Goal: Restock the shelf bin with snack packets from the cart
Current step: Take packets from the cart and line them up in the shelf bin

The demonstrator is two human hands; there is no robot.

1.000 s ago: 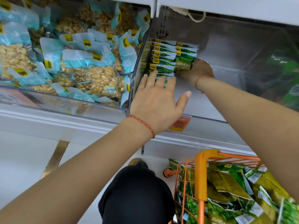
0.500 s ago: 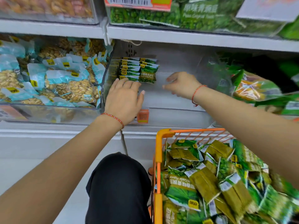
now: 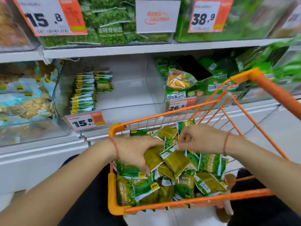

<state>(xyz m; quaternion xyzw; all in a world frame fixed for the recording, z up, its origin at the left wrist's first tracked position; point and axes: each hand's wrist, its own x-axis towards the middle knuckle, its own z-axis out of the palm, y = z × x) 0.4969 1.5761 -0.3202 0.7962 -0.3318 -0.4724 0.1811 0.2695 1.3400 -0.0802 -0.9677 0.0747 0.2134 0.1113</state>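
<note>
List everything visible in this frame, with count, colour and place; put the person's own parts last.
snack packets: many, green and olive, loose in the cart
cart: one, orange wire, lower right
shelf bin: one, clear, middle shelf
stacked packets: one row plus a short stack, green, bin's left side
price tags: several, white and orange, shelf fronts
nut bags: several, pale blue, left bin
left hand: one, red wrist cord, gripping packets
right hand: one, red wrist cord, pinching a packet
</note>
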